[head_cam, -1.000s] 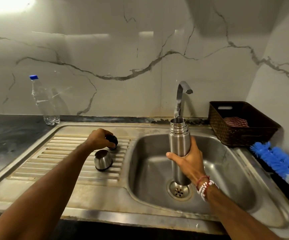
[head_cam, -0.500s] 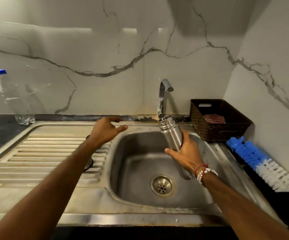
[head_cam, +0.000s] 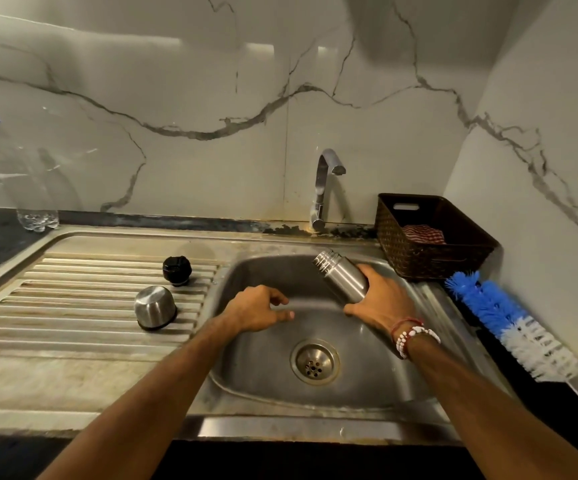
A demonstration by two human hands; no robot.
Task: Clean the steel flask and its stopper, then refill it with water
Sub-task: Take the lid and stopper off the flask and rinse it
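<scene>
Seen from the head view, the right hand (head_cam: 381, 303) gripped the steel flask (head_cam: 343, 278) round its lower body, fingers wrapped about it. The flask was tilted over the sink (head_cam: 263, 375), with its open mouth pointing up and left, below the tap (head_cam: 325, 181). The left hand (head_cam: 256, 308) hovered above the basin close by, fingers loosely curled and holding nothing. On the ribbed drainboard (head_cam: 72, 306) sat the black stopper (head_cam: 177, 270) and, nearer, the steel cup (head_cam: 154, 307), mouth down.
</scene>
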